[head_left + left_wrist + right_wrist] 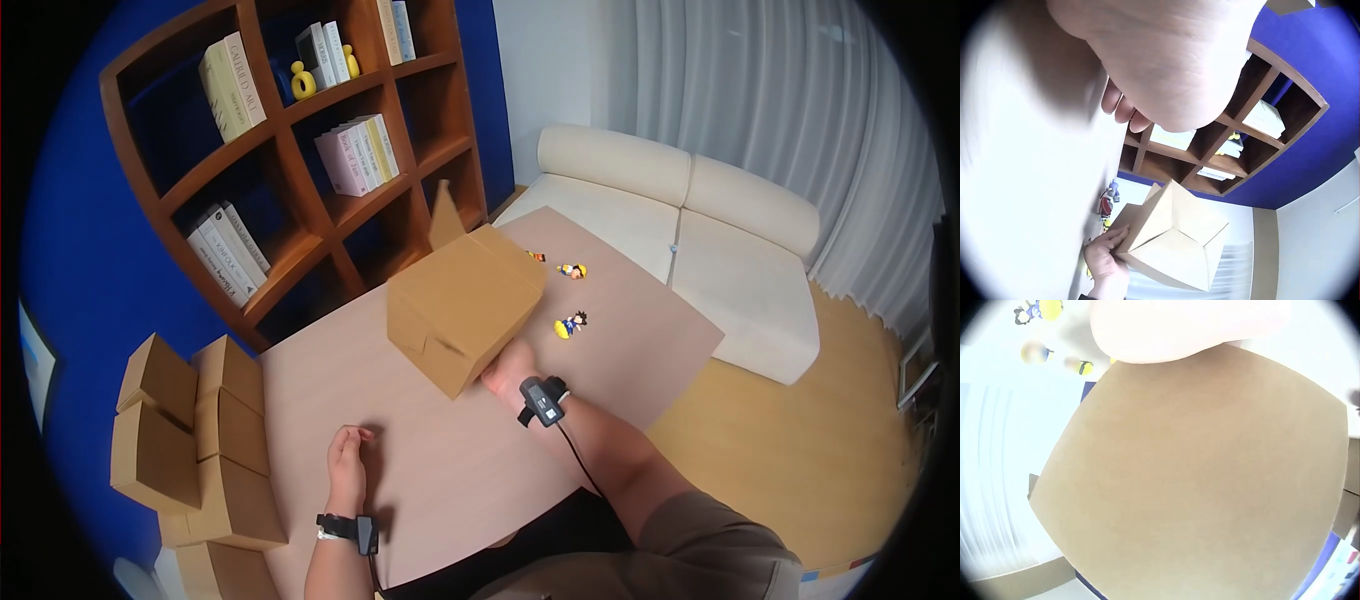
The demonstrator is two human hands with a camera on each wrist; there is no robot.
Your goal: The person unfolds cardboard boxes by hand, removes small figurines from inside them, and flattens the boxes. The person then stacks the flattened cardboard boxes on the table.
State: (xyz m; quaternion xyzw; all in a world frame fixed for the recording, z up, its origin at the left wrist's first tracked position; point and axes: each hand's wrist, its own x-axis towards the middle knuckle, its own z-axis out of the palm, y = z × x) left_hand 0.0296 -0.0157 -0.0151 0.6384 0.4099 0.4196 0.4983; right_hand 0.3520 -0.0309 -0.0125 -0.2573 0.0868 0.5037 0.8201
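A brown cardboard box (465,295) is tilted over the table, one flap (446,217) sticking up at its far side. My right hand (512,370) holds the box at its lower near edge; in the left wrist view the fingers (1116,236) lie against its underside. One broad cardboard face fills most of the right wrist view. My left hand (346,468) is apart from the box, low over the near left part of the table, its fingers loosely bent and nothing in them.
Small toy figures, one dark-haired (571,324) and one yellow-topped (573,270), lie on the table (440,500) right of the box. Stacked cardboard boxes (235,500) stand along the left edge. Behind are a wooden bookshelf (285,140) and a white sofa (740,290).
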